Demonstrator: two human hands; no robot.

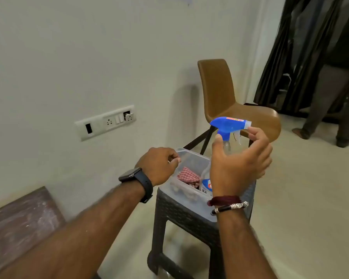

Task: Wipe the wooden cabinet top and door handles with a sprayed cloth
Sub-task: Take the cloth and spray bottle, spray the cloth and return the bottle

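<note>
Right hand point(237, 168) lifts the sprayer point(230, 125) above the tub point(191, 158).
Its fingers curl around the bottle neck; left hand point(159, 166), fingers pressed together, grips the tub's left rim. Cloth point(187, 176) lies inside, on the stool point(181, 218).

blue spray head point(229, 125), red-and-white checked cloth point(187, 176), tan chair point(220, 91), seemingly dark grey stool point(181, 216).
</note>
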